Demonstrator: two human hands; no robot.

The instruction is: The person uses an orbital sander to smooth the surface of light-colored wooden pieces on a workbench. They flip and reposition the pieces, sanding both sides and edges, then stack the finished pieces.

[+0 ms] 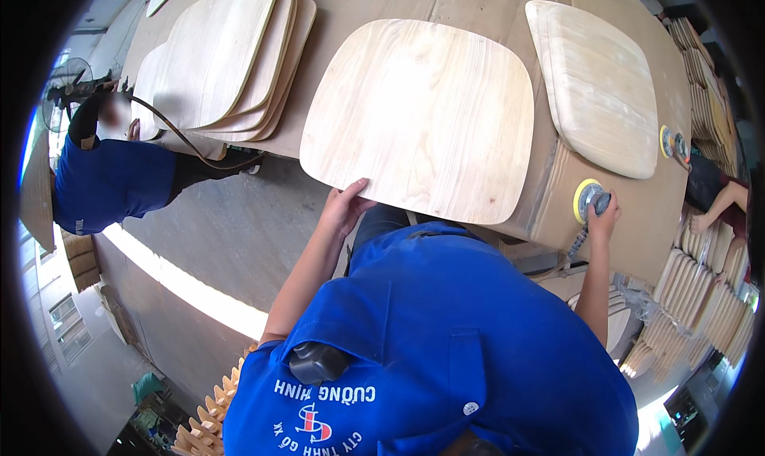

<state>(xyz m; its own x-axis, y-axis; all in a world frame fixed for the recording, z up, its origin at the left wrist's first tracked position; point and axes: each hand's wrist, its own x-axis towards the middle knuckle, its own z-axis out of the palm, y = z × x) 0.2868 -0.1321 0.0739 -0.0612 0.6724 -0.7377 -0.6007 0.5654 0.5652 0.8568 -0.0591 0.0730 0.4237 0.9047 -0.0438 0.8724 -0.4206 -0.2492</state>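
A pale wooden seat panel point(422, 121) with rounded corners lies in front of me, its near edge overhanging the table point(343, 26). My left hand point(347, 207) grips its lower left edge, thumb on top and fingers hidden beneath. Off to the right, my right hand point(605, 215) is wrapped round a small orbital sander point(590, 200). The sander's yellow pad is turned sideways, apart from the panel, and a hose point(577, 242) runs down from it.
Stacked panels point(215, 58) stand at the left, and more panels point(602, 90) lie at the right. Another sander point(672, 144) sits at the right edge. A person in blue point(111, 169) works at left; another person's arm point(725, 205) shows at right near piled wooden parts point(685, 297).
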